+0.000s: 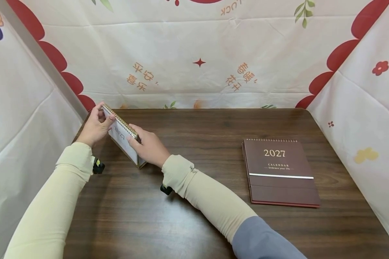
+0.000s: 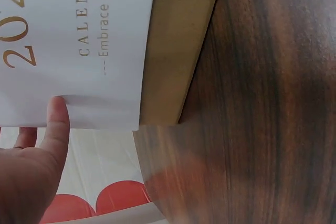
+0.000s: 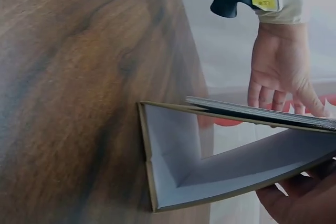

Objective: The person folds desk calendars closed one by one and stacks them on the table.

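A white desk calendar [image 1: 123, 140] with gold print and a spiral binding stands tilted on its easel base at the left of the table, in the head view. At its left end my left hand [image 1: 95, 126] pinches the upper edge, thumb on the front. My right hand [image 1: 151, 146] grips the right end, thumb on the front and fingers behind. From the right wrist, the base of the calendar [image 3: 173, 177] appears as an open triangle, its pages leaning on one side. Close by the left wrist camera, a thumb of the left hand [image 2: 39, 166] lies against the white cover.
A brown 2027 calendar [image 1: 280, 189] with a white band lies on the right of the wooden table [image 1: 194, 216]. Printed white cloth [image 1: 181, 46] hangs behind the table and along both sides. Each wrist carries a black camera strap [image 1: 98, 166].
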A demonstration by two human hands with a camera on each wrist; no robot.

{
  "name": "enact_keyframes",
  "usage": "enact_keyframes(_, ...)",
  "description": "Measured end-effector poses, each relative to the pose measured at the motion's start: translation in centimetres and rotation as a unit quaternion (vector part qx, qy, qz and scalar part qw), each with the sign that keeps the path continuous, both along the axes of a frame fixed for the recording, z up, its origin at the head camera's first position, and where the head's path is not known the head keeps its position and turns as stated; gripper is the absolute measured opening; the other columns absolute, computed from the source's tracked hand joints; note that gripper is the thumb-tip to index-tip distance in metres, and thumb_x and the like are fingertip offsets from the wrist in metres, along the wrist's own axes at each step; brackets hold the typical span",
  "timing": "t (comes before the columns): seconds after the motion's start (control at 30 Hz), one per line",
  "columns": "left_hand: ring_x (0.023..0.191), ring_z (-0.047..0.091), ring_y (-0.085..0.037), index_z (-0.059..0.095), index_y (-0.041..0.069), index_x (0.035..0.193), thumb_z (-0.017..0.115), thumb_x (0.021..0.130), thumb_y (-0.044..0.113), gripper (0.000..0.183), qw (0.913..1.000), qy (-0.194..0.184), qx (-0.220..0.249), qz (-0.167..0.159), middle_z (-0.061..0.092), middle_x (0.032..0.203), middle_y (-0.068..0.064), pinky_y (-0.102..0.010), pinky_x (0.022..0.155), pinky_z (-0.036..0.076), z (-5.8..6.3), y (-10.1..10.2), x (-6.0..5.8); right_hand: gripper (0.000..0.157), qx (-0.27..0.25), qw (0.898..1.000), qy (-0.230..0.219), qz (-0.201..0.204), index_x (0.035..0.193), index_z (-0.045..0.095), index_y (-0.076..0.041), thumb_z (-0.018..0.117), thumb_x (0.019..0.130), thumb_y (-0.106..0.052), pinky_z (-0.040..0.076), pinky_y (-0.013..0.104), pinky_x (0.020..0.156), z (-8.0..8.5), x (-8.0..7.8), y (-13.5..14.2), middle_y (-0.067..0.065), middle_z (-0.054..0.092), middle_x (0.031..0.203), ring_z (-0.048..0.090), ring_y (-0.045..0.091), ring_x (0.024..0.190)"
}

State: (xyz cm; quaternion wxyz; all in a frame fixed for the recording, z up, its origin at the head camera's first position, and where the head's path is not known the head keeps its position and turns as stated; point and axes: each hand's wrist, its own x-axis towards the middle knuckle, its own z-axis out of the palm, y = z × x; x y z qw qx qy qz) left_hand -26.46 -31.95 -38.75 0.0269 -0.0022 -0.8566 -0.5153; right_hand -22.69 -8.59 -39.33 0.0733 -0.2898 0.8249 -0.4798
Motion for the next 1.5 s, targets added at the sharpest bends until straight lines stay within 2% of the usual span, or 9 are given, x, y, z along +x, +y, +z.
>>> enact_keyframes(0.27, 0.122, 0.041, -0.03, -0.008, 0.015, 0.159, 0.046, 0.102, 0.039, 0.081, 0.999, 0.023, -0.027, -0.025, 0.029, 0.147, -0.028, -0.051, 0.101, 0.037, -1.0, -0.7, -0.2, 0.053, 0.009, 1.0, 0.005, -0.018, 0.155, 0.035, -0.02, 0.048, 0.104, -0.029, 0.051, 0.022, 0.08, -0.7, 0.2, -0.4, 0.003, 0.064, 0.13, 0.064, 0.004, 0.097)
enact_keyframes(0.5, 0.128, 0.036, -0.039, -0.003, 0.009, 0.159, 0.031, 0.107, 0.035, 0.067, 0.9986, 0.034, -0.01, -0.04, 0.026, 0.147, -0.032, -0.053, 0.107, 0.031, -1.4, -0.6, -0.3, 0.049, 0.007, 1.0, 0.012, -0.028, 0.153, 0.036, -0.013, 0.044, 0.106, -0.027, 0.051, 0.024, 0.083, -1.0, 0.5, -0.8, 0.003, 0.058, 0.137, 0.063, 0.007, 0.103)
enact_keyframes(0.6, 0.133, 0.029, -0.037, -0.002, 0.005, 0.158, 0.022, 0.108, 0.038, 0.064, 0.9992, 0.002, 0.012, -0.038, 0.024, 0.149, -0.03, -0.053, 0.112, 0.025, -1.8, -0.7, -0.2, 0.049, 0.004, 1.0, 0.009, -0.028, 0.153, 0.035, -0.013, 0.044, 0.106, -0.027, 0.051, 0.024, 0.084, -1.0, 0.6, -0.8, 0.004, 0.057, 0.138, 0.063, 0.008, 0.105)
enact_keyframes(0.7, 0.136, 0.026, -0.033, -0.002, 0.005, 0.158, 0.02, 0.108, 0.041, 0.066, 0.9954, -0.063, 0.066, -0.032, 0.022, 0.149, -0.027, -0.053, 0.113, 0.023, -2.5, -0.7, -0.1, 0.049, 0.003, 1.0, 0.004, -0.025, 0.153, 0.034, -0.015, 0.044, 0.107, -0.028, 0.051, 0.024, 0.084, -1.1, 0.6, -0.7, 0.005, 0.057, 0.138, 0.062, 0.008, 0.106)
enact_keyframes(0.83, 0.14, 0.022, -0.03, -0.001, 0.006, 0.158, 0.021, 0.107, 0.044, 0.067, 0.9849, -0.118, 0.126, -0.014, 0.02, 0.15, -0.022, -0.054, 0.116, 0.018, -3.5, -0.8, 0.1, 0.05, -0.001, 1.0, 0.0, -0.017, 0.153, 0.032, -0.014, 0.044, 0.107, -0.028, 0.051, 0.024, 0.085, -1.3, 0.6, -0.6, 0.005, 0.057, 0.139, 0.062, 0.008, 0.107)
enact_keyframes(0.97, 0.138, 0.027, -0.026, 0.007, 0.004, 0.158, 0.027, 0.107, 0.045, 0.069, 0.9845, -0.11, 0.136, 0.0, 0.028, 0.145, -0.016, -0.053, 0.116, 0.019, -3.9, -1.0, 0.3, 0.052, -0.002, 1.0, 0.0, -0.015, 0.153, 0.033, -0.014, 0.049, 0.105, -0.025, 0.05, 0.024, 0.087, -1.7, 0.6, -0.5, 0.006, 0.056, 0.139, 0.061, 0.008, 0.108)
enact_keyframes(1.2, 0.113, 0.043, -0.009, 0.029, 0.008, 0.151, 0.041, 0.105, 0.044, 0.06, 0.9774, -0.101, 0.184, 0.022, 0.044, 0.117, 0.007, -0.048, 0.109, 0.028, -4.3, -1.5, 0.3, 0.058, 0.005, 0.999, -0.04, -0.017, 0.152, 0.035, -0.015, 0.059, 0.1, -0.025, 0.048, 0.025, 0.089, -2.6, 0.7, -0.2, 0.003, 0.056, 0.139, 0.059, 0.007, 0.11)
enact_keyframes(1.37, 0.11, 0.045, -0.006, 0.035, 0.011, 0.144, 0.045, 0.103, 0.044, 0.054, 0.9748, -0.098, 0.199, 0.027, 0.045, 0.116, 0.006, -0.042, 0.103, 0.032, -4.2, -1.7, 0.4, 0.064, 0.038, 0.998, -0.053, -0.021, 0.151, 0.035, -0.012, 0.065, 0.097, -0.029, 0.046, 0.028, 0.094, -3.1, 0.6, 0.2, 0.003, 0.055, 0.14, 0.056, 0.008, 0.115)
enact_keyframes(1.5, 0.109, 0.045, -0.007, 0.034, 0.005, 0.145, 0.046, 0.102, 0.046, 0.06, 0.9784, -0.098, 0.178, 0.04, 0.045, 0.116, 0.004, -0.041, 0.101, 0.036, -4.0, -1.4, 0.5, 0.072, 0.075, 0.996, -0.025, -0.029, 0.154, 0.029, -0.007, 0.065, 0.097, -0.032, 0.043, 0.032, 0.102, -3.6, 0.6, 1.1, 0.009, 0.049, 0.147, 0.052, 0.016, 0.125)
